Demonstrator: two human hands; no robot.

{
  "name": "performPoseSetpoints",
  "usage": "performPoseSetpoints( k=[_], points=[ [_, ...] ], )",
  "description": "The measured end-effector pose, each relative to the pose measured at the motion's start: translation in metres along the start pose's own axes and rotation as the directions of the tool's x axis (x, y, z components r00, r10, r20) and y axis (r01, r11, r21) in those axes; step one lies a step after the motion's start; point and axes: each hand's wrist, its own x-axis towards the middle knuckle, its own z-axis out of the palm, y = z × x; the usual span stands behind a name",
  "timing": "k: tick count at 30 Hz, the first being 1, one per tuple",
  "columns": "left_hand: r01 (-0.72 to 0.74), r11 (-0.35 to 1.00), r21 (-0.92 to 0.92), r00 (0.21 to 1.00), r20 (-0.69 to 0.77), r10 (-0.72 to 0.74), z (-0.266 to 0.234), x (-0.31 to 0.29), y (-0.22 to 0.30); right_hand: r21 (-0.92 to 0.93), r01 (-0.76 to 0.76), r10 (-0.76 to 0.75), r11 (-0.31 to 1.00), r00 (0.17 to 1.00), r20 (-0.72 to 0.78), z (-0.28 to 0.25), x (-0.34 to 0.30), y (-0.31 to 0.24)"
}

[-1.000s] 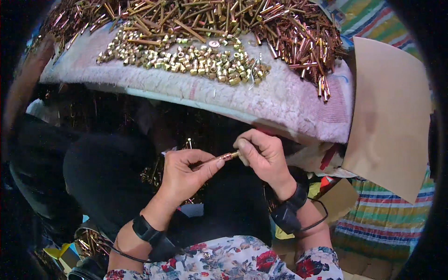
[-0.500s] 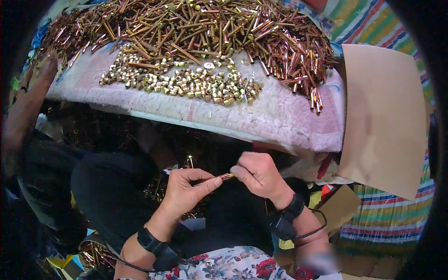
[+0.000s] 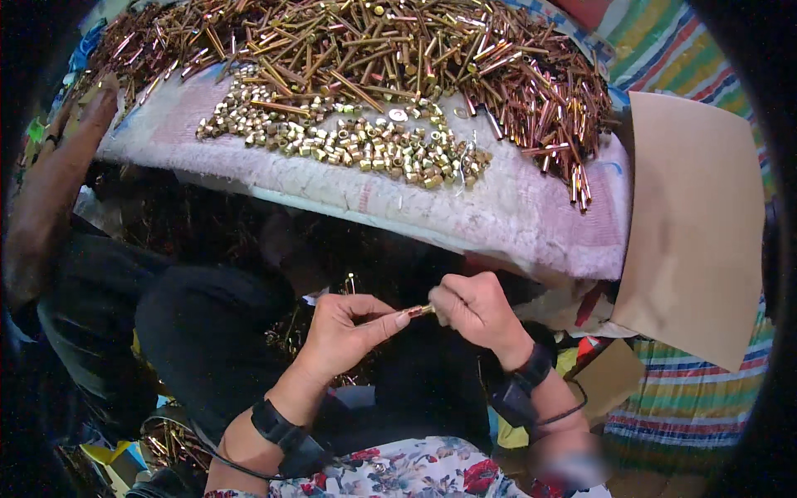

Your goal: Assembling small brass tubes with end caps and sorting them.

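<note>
Over my lap, my left hand [image 3: 342, 336] pinches a short copper-and-brass-coloured bolt [image 3: 422, 310] between thumb and forefinger. Its far end points right, where my right hand [image 3: 480, 309] closes on it with curled fingers. The right fingers hide that tip, so whether a nut sits there is unclear. Beyond my hands, a heap of small brass-coloured nuts [image 3: 365, 148] lies on a pale, cloth-covered worktop [image 3: 531, 228]. Behind the nuts spreads a big pile of long metal bolts [image 3: 332, 46], with shinier, coppery tubular pieces [image 3: 552, 108] on its right.
Another person's arm [image 3: 58, 191] reaches to the worktop's left end. A cardboard sheet [image 3: 693, 228] leans at its right end, over striped sheeting [image 3: 689, 390]. Loose metal pieces [image 3: 286, 332] lie below, beside my dark-trousered leg [image 3: 207, 332]. Cabled straps circle both my wrists.
The whole view has shifted slightly, so the worktop appears further right. Both hands keep hold of the bolt; slightly more of it shows between them, and my right fingers have turned a little.
</note>
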Motion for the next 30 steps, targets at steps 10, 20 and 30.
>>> performPoseSetpoints(
  k=[10, 20, 30],
  points=[
    [0.035, 0.998, -0.058, 0.999, -0.013, -0.035, -0.002, 0.007, -0.004, 0.232, -0.114, 0.130, 0.966, 0.990, -0.052, 0.007, 0.011, 0.005],
    [-0.056, 0.997, 0.054, 0.997, -0.057, 0.059, 0.001, 0.001, 0.000, 0.111, -0.024, 0.041, 0.994, 0.987, -0.158, 0.012, 0.011, 0.000],
    [-0.315, 0.749, 0.582, 0.930, 0.033, 0.365, -0.010, 0.008, -0.006, -0.668, 0.078, -0.401, 0.740, 0.849, -0.345, -0.031, 0.157, 0.007]
  ],
)
